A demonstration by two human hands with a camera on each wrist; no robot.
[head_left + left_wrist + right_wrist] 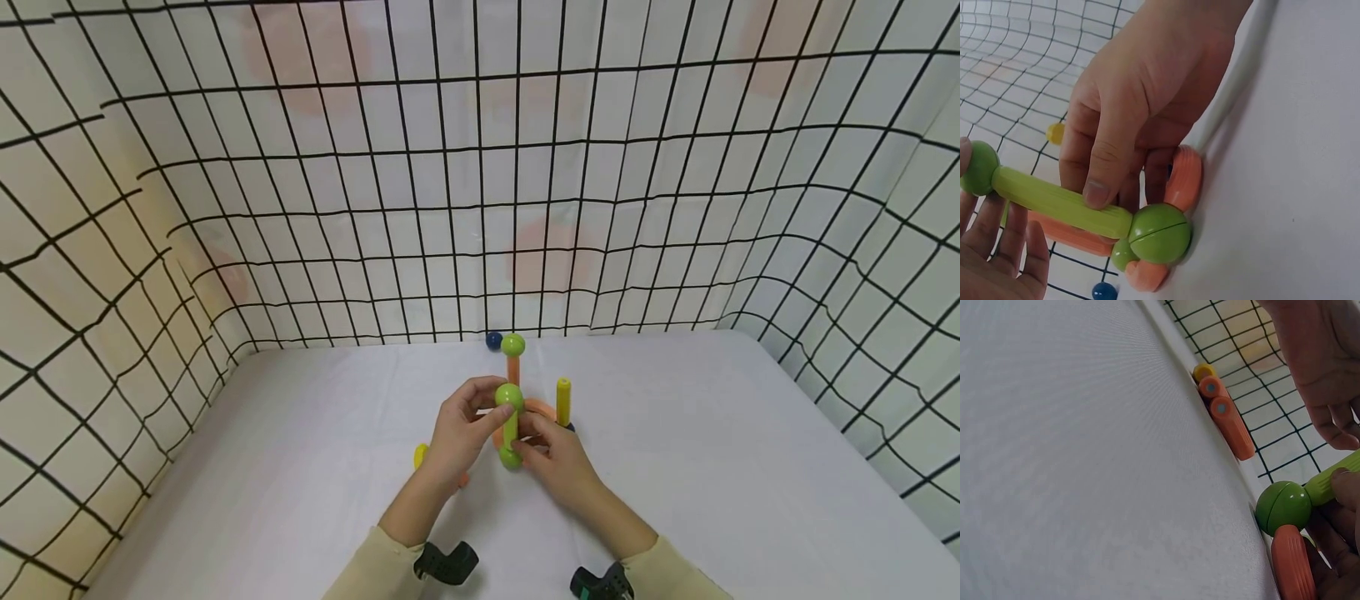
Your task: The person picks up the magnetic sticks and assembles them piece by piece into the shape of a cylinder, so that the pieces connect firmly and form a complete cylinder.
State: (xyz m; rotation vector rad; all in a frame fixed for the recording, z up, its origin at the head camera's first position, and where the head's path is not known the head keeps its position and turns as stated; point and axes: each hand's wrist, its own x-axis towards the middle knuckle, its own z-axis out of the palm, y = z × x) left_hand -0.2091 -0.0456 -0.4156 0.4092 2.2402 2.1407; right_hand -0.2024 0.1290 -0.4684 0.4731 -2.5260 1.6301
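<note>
A light green rod (510,429) stands upright between a green ball (509,397) on top and another green ball (511,457) at the table. My left hand (468,429) holds the upper ball, thumb on its near side. Low on the rod, my right hand (558,467) pinches it between thumb and fingers, just above the lower ball. An orange curved piece (1185,178) joins the lower ball's side in the left wrist view. Behind, an orange rod (513,371) rises to a third green ball (513,344).
Right of the structure a yellow rod (563,402) stands upright. A dark blue ball (493,341) sits near the black netting (480,208) at the back. Orange rods (1232,428) and a yellow piece (1204,372) lie on the white table (712,467), by my left forearm.
</note>
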